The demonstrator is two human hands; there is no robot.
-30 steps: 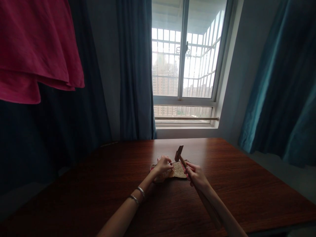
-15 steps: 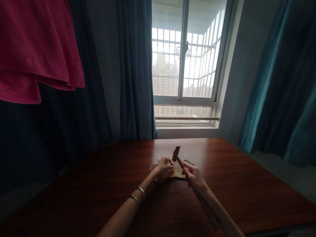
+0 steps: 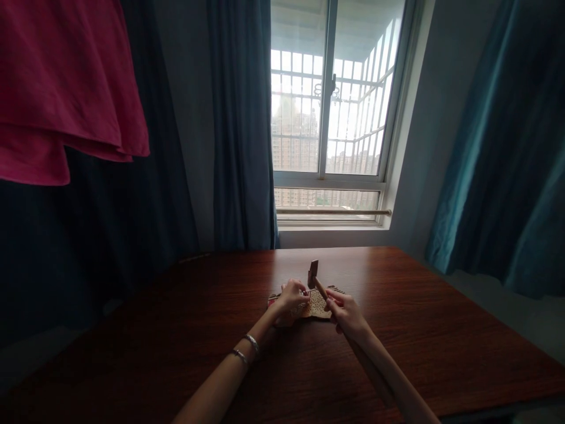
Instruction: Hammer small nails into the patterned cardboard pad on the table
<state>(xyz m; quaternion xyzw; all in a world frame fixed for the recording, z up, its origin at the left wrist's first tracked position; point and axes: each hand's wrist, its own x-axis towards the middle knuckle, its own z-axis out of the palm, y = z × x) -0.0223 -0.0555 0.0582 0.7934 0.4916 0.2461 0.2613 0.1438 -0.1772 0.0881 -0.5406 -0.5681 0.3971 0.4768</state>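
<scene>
My right hand is closed round the light wooden handle of a small hammer. The hammer's dark head tilts up, over the far side of a light brown, flat piece with many small dark holes. Fingers bent into a pinch, my left hand rests over the left part of this piece. A thin, pale rod sticks out from its fingertips toward the hammer; its kind is too small to make out. Something red shows partly behind my left wrist.
The dark reddish wooden table spreads out on all sides of the hands. Behind it stand a barred window and blue curtains. A pink cloth hangs at the upper left.
The hammer's head has shifted slightly left, in part with a small shift of the whole view. Both hands keep nearly the same place and grip.
</scene>
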